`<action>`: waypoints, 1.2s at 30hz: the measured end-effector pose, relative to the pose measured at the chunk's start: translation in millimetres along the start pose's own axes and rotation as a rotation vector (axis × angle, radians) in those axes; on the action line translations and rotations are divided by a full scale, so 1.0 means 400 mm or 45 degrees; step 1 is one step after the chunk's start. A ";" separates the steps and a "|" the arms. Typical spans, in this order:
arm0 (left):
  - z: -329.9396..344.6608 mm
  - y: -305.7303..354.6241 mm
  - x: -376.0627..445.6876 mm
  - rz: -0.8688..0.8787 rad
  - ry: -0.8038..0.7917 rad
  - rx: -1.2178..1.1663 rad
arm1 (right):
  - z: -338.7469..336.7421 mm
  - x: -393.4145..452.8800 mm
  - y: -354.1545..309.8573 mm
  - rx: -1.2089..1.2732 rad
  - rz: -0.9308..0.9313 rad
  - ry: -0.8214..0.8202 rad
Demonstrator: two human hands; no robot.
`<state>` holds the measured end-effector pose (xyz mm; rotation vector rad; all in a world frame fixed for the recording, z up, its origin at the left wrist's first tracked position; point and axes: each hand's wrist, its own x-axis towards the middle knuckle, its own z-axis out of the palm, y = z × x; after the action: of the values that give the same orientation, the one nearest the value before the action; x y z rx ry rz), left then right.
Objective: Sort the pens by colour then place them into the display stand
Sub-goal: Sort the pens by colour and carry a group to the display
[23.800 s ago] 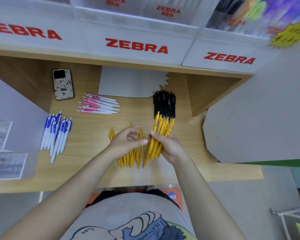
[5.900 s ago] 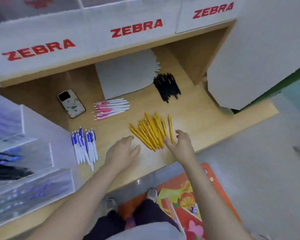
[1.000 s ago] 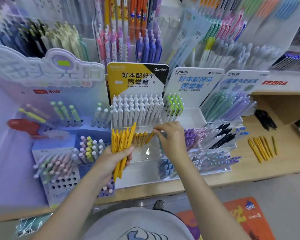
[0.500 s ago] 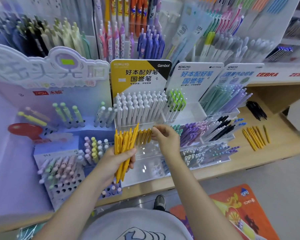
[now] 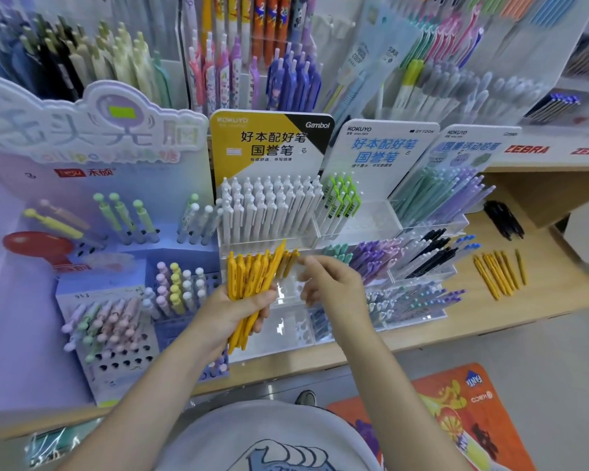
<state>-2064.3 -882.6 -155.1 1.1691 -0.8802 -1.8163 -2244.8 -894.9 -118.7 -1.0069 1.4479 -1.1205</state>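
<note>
— Since half a second ago, what has moved?

— Right hand (image 5: 332,287) has drawn back a little from the clear display stand (image 5: 288,294) toward the bundle; the yellow pens already slotted (image 5: 291,258) stand in the stand's middle row, below the white pens (image 5: 269,209). Left hand (image 5: 233,312) sits much where it was, fingers wrapped round the bundle of yellow pens (image 5: 252,283).

— And the right hand, is it holding one?

— Fingers are curled, but blurred; I cannot tell whether a pen is pinched there or not.

— How will these pens handle?

— Light, stiff, smooth plastic, I would judge. A fistful fans out and can slip through the palm, so the left hand grips low on the barrels, tips up. Best to pinch one pen near its upper end, draw it straight out, then lower it upright into a free slot.

— Anything left elsewhere?

— More yellow pens (image 5: 498,271) lie on the table (image 5: 541,294) to the right, with black pens (image 5: 502,220) farther back.
</note>
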 end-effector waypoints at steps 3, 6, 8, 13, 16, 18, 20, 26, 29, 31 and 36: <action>0.043 -0.004 0.015 -0.019 -0.008 0.095 | -0.018 -0.009 -0.017 0.168 0.123 -0.216; 0.072 -0.015 0.027 -0.020 -0.013 0.149 | -0.046 0.001 -0.016 0.111 0.148 -0.239; 0.084 -0.021 0.032 -0.037 -0.003 0.154 | -0.068 0.011 -0.013 0.103 0.158 -0.232; 0.104 -0.029 0.038 -0.016 0.127 0.147 | -0.096 0.035 -0.011 0.108 0.156 -0.217; 0.112 -0.036 0.036 -0.005 0.195 0.161 | -0.105 0.055 -0.010 0.052 0.110 -0.204; 0.116 -0.038 0.036 0.011 0.232 0.163 | -0.112 0.065 -0.018 -0.004 0.033 -0.217; 0.112 -0.039 0.037 0.022 0.282 0.144 | -0.127 0.076 -0.039 -0.043 -0.041 -0.175; 0.083 -0.039 0.021 -0.001 0.428 0.129 | -0.175 0.118 -0.075 -0.212 -0.241 -0.010; 0.083 -0.037 0.016 -0.006 0.435 0.126 | -0.160 0.141 -0.058 -0.398 -0.356 -0.007; 0.084 -0.036 0.017 -0.014 0.439 0.124 | -0.145 0.153 -0.042 -0.485 -0.401 -0.049; 0.078 -0.035 0.014 -0.022 0.457 0.103 | -0.125 0.165 -0.012 -0.638 -0.560 -0.061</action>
<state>-2098.4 -877.1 -158.9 1.4999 -0.7400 -1.5284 -2303.8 -952.8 -125.1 -1.7571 1.5463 -1.0411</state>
